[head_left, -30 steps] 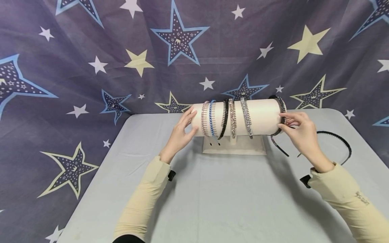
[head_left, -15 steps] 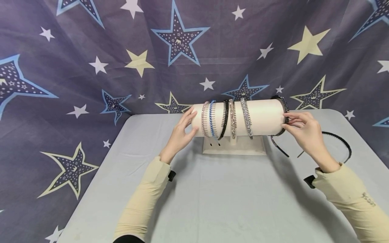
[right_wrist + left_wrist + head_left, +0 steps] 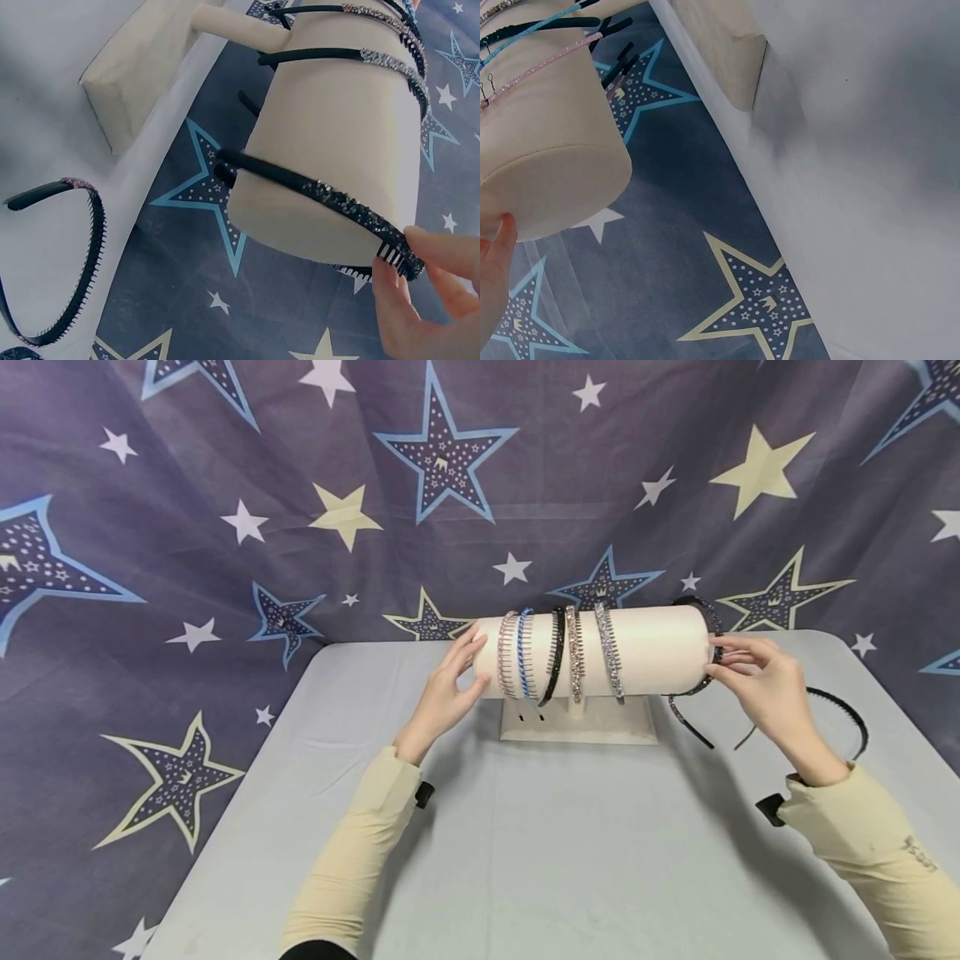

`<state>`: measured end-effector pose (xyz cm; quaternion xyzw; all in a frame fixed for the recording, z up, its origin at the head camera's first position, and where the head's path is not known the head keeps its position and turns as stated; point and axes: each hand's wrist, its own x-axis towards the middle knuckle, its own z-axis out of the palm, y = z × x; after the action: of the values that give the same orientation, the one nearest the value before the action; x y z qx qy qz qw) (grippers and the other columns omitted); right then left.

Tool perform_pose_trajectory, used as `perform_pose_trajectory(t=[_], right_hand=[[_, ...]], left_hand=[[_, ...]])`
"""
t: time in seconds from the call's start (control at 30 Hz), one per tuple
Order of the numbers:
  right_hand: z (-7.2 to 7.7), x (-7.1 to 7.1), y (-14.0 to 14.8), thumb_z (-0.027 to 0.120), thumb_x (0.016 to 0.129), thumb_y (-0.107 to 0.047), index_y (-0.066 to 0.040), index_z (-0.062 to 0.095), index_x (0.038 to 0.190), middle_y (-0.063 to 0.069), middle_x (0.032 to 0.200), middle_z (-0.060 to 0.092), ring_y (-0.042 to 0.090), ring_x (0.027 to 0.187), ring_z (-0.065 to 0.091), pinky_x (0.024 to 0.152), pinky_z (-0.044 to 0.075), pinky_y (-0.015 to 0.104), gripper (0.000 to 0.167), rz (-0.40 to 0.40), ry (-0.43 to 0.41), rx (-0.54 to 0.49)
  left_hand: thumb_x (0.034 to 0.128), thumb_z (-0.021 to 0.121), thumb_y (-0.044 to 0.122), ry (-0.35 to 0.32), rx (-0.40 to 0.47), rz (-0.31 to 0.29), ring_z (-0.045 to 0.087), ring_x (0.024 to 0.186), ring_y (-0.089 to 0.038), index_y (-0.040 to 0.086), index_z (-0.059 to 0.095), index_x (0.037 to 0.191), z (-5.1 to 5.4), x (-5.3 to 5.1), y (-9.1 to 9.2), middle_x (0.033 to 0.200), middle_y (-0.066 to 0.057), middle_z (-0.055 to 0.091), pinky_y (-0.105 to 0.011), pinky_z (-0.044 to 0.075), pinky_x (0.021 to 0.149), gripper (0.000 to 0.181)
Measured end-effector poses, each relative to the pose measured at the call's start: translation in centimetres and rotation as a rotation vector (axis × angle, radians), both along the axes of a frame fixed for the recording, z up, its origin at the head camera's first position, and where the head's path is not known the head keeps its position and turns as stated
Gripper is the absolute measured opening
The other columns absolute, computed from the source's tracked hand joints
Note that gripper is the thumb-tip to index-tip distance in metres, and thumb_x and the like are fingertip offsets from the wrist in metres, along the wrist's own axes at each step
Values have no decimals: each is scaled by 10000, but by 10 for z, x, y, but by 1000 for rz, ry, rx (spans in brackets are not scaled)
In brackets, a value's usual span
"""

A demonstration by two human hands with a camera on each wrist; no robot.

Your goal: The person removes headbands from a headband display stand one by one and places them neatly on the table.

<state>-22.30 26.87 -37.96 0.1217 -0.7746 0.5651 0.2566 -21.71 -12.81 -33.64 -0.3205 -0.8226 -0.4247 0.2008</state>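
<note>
A cream display roll (image 3: 656,647) lies level on its stand base (image 3: 577,727). My right hand (image 3: 774,689) pinches a black glittery headband (image 3: 341,201) between thumb and fingers at the roll's right end. That headband still loops round the roll near its rim, its black tips on the far side in the right wrist view. At the opposite end my left hand (image 3: 447,689) rests against the roll with thumb and fingers spread, a fingertip touching the end face. Further along the roll sit a pink headband (image 3: 505,653), a blue one (image 3: 522,652), a black one (image 3: 553,656) and two sparkly ones.
On the grey tablecloth (image 3: 525,852) at right lies a loose black toothed headband (image 3: 847,714). A dark headband with a glittery part (image 3: 690,724) lies beside the base. A star-patterned curtain (image 3: 285,460) hangs behind the table.
My right hand has slid the black glittery headband rightward along the roll to its end. The left hand has stayed in place.
</note>
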Motion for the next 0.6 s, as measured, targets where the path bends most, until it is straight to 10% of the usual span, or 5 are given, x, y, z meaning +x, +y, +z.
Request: perform_pose_trajectory(t=[0.23, 0.6], right_hand=[[41, 30, -23, 683, 740, -7, 44, 610, 1059, -203, 943, 538, -77, 763, 537, 714, 466, 18, 331, -118, -78, 143], [43, 27, -16, 657, 751, 8, 68, 590, 1078, -257, 869, 517, -116, 749, 520, 694, 446, -10, 339, -143, -133, 166]], left_hand=[[798, 565, -92, 3, 0, 6, 379, 1206, -329, -121, 419, 1233, 0, 0, 1, 1353, -257, 311, -260, 410, 983, 460], [797, 558, -99, 9, 4, 2, 377, 1206, -334, -120, 421, 1233, 1, 0, 1, 1351, -258, 312, -246, 408, 982, 457]])
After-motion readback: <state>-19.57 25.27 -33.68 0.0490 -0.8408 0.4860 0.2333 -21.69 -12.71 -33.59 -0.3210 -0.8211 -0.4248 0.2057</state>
